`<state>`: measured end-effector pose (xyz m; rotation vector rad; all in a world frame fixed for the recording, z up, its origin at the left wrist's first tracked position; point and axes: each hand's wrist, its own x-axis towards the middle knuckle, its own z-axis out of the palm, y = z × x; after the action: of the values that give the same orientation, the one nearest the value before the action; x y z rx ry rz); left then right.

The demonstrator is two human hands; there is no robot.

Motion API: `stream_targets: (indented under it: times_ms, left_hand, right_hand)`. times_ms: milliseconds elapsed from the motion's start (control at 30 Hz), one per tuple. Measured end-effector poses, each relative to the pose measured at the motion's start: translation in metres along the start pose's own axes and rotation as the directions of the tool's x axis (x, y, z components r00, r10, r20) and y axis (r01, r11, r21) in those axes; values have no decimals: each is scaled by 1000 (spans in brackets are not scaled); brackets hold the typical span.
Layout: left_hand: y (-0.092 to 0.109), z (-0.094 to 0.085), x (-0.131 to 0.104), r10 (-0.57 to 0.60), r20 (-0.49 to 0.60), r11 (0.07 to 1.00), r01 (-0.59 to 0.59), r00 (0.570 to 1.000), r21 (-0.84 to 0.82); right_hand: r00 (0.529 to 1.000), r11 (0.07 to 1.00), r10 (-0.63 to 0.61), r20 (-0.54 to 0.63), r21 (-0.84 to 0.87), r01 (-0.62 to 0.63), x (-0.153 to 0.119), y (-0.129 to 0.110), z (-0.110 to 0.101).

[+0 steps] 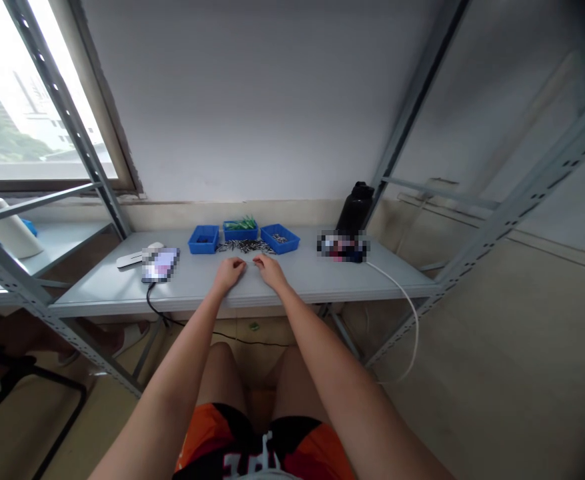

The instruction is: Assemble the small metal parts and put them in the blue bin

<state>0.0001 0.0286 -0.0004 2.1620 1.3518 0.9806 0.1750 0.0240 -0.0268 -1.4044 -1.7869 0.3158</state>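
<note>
My left hand [230,273] and my right hand [268,269] rest near each other on the grey shelf top [197,283], a small gap between them. The fingers of both are pinched together; what they hold, if anything, is too small to make out. Just beyond them lies a pile of small dark and silvery pieces [246,247]. Behind it stand three blue trays: the left tray [203,249] has dark pieces, the middle tray [241,235] holds green strips [242,223], and the right tray [286,247] contains small silvery pieces.
A phone [161,265] with a black cable and a white object [130,259] lie at the left. A black bottle [355,209] stands at the right behind dark items [342,247] with a white cable [406,297]. Metal posts frame both sides. A person's foot [131,337] shows lower left.
</note>
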Motion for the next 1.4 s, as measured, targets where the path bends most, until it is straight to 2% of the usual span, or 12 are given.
stream_targets:
  times_ms: [500, 767, 967, 1233, 1400]
  left_hand:
    - [0, 1, 0, -10, 17, 999, 10, 1000, -42]
    - [-2, 1, 1, -48, -49, 993, 42, 998, -109]
    - [-8, 0, 5, -83, -93, 976, 62, 992, -208]
    - [-1, -1, 2, -21, 17, 968, 24, 1000, -250]
    - [2, -4, 1, 10, 29, 972, -3, 1000, -237]
  right_hand:
    - [1000, 1000, 8, 2, 4, -8, 0, 1, 1]
    - [999, 997, 0, 40, -83, 3, -2, -7, -2]
    - [994, 987, -78, 73, -133, 87, -5, -18, -5]
    - [993, 982, -78, 93, -163, 92, -5, -23, -5]
    - [987, 979, -99, 130, -167, 120, -6, -25, -3]
